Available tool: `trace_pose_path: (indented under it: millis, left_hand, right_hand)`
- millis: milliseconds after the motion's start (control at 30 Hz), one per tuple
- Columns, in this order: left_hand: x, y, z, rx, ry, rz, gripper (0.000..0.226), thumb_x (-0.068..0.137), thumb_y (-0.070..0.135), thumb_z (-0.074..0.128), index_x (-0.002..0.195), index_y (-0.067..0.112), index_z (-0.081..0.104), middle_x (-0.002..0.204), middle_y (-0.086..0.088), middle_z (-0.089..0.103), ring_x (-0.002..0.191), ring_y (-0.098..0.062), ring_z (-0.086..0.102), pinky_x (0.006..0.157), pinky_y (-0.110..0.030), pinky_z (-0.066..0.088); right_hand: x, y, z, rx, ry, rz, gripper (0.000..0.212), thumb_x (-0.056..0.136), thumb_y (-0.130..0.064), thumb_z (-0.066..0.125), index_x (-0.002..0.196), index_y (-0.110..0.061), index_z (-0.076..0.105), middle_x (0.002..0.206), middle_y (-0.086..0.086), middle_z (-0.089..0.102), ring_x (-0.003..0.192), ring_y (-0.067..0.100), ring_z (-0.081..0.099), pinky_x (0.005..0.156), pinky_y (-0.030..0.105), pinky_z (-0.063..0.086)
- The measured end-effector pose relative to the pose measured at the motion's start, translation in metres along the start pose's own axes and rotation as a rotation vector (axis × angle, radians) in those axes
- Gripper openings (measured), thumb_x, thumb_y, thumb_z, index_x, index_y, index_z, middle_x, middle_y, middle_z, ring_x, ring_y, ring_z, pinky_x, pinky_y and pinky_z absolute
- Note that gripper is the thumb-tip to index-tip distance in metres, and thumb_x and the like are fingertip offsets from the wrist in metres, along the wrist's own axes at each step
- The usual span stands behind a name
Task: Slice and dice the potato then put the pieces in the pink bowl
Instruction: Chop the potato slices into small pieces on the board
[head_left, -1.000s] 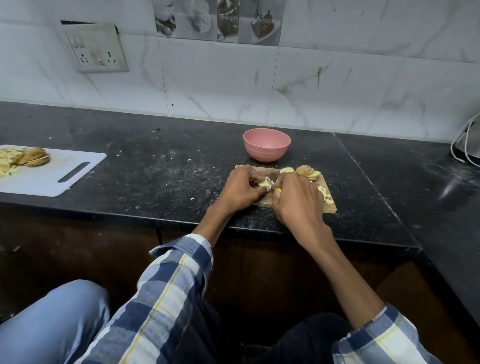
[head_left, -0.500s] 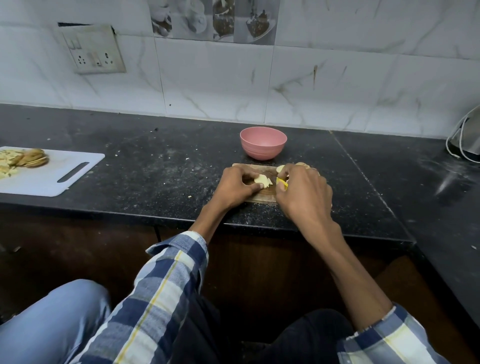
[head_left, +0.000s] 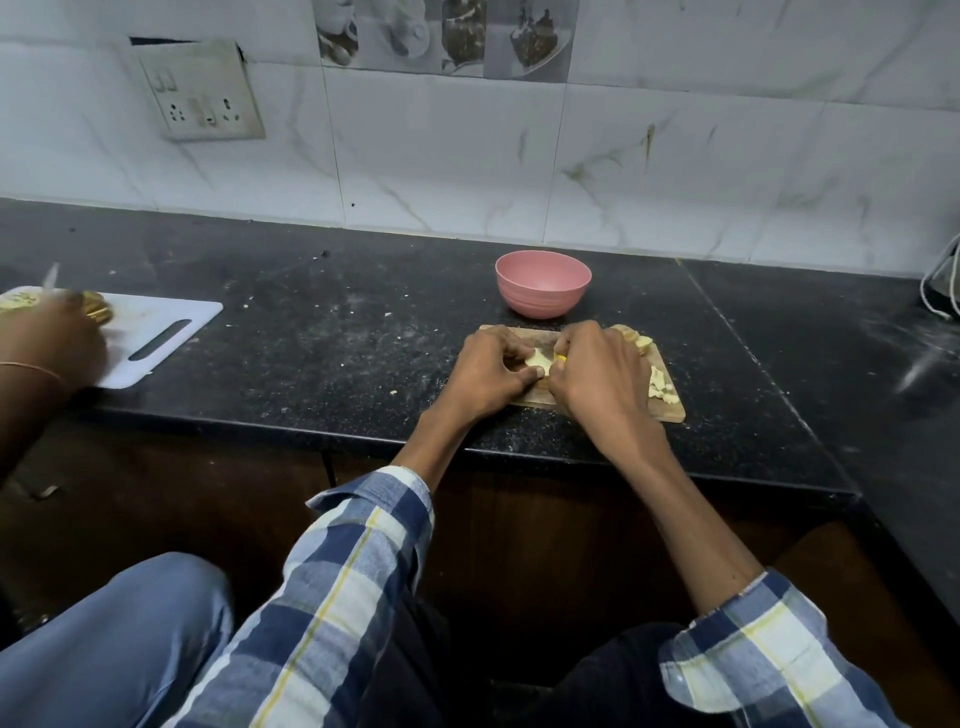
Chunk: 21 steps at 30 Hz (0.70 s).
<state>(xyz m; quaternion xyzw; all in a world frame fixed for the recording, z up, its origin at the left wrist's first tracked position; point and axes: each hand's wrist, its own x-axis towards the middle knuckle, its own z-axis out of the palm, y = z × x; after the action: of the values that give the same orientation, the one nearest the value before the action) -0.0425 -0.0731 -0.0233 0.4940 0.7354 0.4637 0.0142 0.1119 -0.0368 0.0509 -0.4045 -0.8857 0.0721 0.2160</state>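
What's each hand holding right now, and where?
Left hand pins the potato slices from their left side. Right hand grips a yellow-handled knife by the handle; the blade is hidden.

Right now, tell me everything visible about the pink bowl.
The pink bowl is round and matte, plastic by its look, with faint ridges around its lower wall. It stands upright on the dark countertop, just behind the wooden cutting board, apart from it. What shows of its inside holds no potato pieces. Nothing touches it; both hands work on the board.
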Motion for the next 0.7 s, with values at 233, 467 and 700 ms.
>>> trace_pose_path:
  millis: [233, 467, 700]
  left_hand:
    - [0.001, -0.001, 0.001, 0.036, 0.013, -0.005, 0.026, 0.078, 0.024, 0.09, 0.099, 0.01, 0.082, 0.103, 0.0, 0.075, 0.097, -0.015, 0.069, 0.091, -0.031, 0.055]
    - [-0.001, 0.001, -0.001, 0.034, 0.004, -0.022, 0.029, 0.079, 0.025, 0.089, 0.105, 0.013, 0.082, 0.106, 0.002, 0.077, 0.098, -0.011, 0.069, 0.095, -0.031, 0.056]
    - [-0.002, 0.001, -0.003, -0.021, 0.003, -0.055, 0.025, 0.08, 0.019, 0.088, 0.104, 0.013, 0.083, 0.103, 0.003, 0.079, 0.094, -0.005, 0.071, 0.093, -0.023, 0.054]
  right_hand:
    - [-0.025, 0.001, -0.024, -0.041, -0.059, 0.046, 0.02, 0.087, -0.018, 0.07, 0.107, -0.021, 0.071, 0.112, 0.007, 0.069, 0.107, 0.033, 0.063, 0.08, 0.037, 0.045]
    - [-0.042, 0.008, -0.049, -0.045, -0.071, 0.059, 0.02, 0.092, -0.023, 0.071, 0.112, -0.024, 0.071, 0.117, 0.009, 0.068, 0.109, 0.034, 0.062, 0.077, 0.034, 0.036]
    - [-0.033, 0.004, -0.021, -0.011, 0.082, 0.007, 0.018, 0.095, -0.025, 0.064, 0.112, -0.023, 0.069, 0.11, 0.007, 0.069, 0.104, 0.034, 0.063, 0.075, 0.038, 0.041]
